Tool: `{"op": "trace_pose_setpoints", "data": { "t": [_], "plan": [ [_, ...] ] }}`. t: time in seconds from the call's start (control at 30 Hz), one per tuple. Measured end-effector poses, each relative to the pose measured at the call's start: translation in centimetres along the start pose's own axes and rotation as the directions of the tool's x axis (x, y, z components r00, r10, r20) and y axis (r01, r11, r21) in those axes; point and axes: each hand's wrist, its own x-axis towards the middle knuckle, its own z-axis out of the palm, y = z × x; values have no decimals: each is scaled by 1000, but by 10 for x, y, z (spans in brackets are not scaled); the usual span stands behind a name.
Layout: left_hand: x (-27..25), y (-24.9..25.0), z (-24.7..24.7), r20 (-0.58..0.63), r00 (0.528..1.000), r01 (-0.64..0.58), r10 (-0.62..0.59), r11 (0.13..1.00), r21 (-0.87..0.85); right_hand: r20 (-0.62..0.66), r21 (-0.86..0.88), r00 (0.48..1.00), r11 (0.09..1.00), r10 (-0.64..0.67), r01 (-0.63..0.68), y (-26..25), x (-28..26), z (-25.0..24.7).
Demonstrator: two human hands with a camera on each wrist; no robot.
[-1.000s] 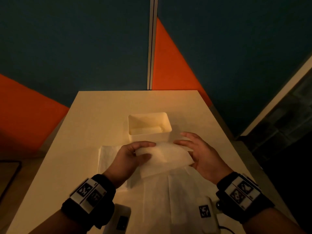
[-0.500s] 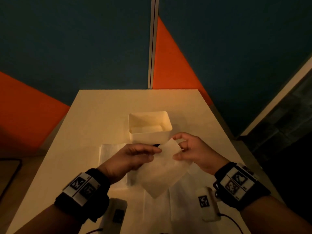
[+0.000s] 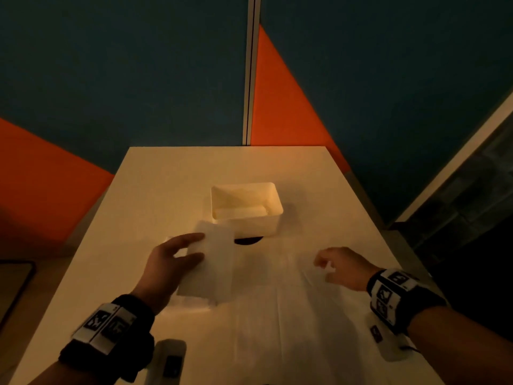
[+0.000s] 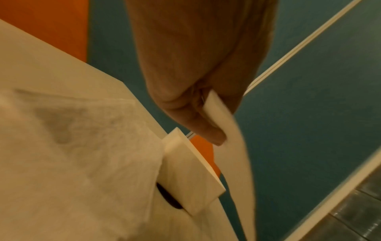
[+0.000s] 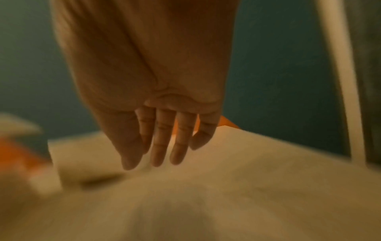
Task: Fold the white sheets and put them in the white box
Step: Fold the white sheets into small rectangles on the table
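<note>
Since half a second ago your right hand [image 3: 342, 266] let go, fingers loose; your left hand [image 3: 173, 262] alone pinches the folded sheet [image 3: 212, 262] just short of the white box [image 3: 249, 223]. Placement next, likely.

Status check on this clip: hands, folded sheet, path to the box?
Left hand pinching folded sheet, held short of white box. Right hand open, empty, over flat sheets on table. Nothing between sheet and box.

White sheet [image 3: 213, 262], white box [image 3: 247, 215], pale table [image 3: 166, 184], blue-and-orange wall [image 3: 277, 112].
</note>
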Motion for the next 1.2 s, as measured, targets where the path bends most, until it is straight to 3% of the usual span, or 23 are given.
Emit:
{"op": "trace_pose_setpoints", "data": {
  "t": [0.1, 0.3, 0.43, 0.9, 1.1, 1.2],
  "plan": [
    [3, -15, -14, -101, 995, 13, 10, 975, 224, 161, -352, 987, 933, -23, 79, 7, 0, 11],
    [9, -35, -26, -171, 984, 41, 47, 878, 477, 252, -522, 968, 838, -25, 157, 2, 2, 27],
    [12, -37, -26, -173, 984, 67, 48, 794, 604, 222, -540, 974, 828, -36, 154, 4, 3, 35],
    [21, -44, -31, -131, 987, 30, 98, 680, 733, 198, -540, 980, 833, -16, 122, 8, 2, 34],
    [25, -52, -37, -112, 986, 41, 127, 461, 886, 210, -471, 977, 879, 27, 77, 6, -4, 10],
    [24, -53, -35, -127, 985, 68, 116, 419, 905, 180, -344, 983, 938, 30, 34, 5, -6, -4]
  ]
}}
